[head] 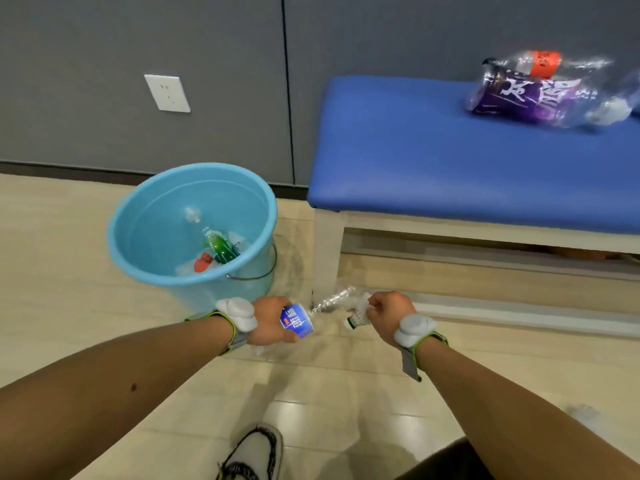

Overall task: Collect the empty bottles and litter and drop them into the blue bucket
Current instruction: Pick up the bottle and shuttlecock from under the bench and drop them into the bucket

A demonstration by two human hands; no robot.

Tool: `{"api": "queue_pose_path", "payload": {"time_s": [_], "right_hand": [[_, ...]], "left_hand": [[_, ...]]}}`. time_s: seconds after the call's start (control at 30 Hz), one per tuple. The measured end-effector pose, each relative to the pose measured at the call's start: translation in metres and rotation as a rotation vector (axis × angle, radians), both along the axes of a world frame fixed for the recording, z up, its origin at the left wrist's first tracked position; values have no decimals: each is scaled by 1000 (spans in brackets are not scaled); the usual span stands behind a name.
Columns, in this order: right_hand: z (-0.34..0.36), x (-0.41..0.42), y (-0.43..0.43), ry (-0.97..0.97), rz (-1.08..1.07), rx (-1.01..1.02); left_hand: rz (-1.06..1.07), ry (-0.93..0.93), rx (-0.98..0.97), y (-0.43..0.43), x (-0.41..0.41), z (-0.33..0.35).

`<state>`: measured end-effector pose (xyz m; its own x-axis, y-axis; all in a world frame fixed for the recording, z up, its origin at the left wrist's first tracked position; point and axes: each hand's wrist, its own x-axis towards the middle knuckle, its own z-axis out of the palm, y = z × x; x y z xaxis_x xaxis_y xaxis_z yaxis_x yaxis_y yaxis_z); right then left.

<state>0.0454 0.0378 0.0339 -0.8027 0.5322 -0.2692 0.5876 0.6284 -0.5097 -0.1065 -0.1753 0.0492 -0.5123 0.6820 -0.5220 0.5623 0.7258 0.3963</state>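
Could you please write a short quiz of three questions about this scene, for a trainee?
1. True or false: the blue bucket already holds a green bottle.
2. What does the left hand hold? A) a clear bottle with a blue label B) a red cup C) nothing
3. Fill in: the purple-label bottle lies on the blue ____.

Key
1. True.
2. A; the blue-label bottle is in its grip, while the right hand holds a shuttlecock.
3. Bench.
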Motion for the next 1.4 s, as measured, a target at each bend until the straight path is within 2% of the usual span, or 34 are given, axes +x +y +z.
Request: {"api": "queue_pose_path", "payload": {"time_s": [0.23, 0.5, 0.63, 0.77, 0.9, 1.0, 1.4], "right_hand": [[17, -43, -50, 63, 107, -6], [85, -83, -82, 136, 205, -4], [125, -106, -91, 209, 237, 11], [152, -130, -96, 277, 251, 37], [162, -154, -98, 297, 253, 60], [163, -173, -103, 315, 276, 84], [132, -215, -130, 263, 334, 63]], "left_hand": [[81, -11, -34, -63, -23, 14], [124, -95, -20, -104, -61, 94], [220, -37, 98, -110, -78, 134], [449, 39, 334, -111, -92, 159], [675, 177, 464, -108, -107, 159], [746, 181, 504, -105, -117, 151], [796, 191, 480, -104, -127, 106]]}}
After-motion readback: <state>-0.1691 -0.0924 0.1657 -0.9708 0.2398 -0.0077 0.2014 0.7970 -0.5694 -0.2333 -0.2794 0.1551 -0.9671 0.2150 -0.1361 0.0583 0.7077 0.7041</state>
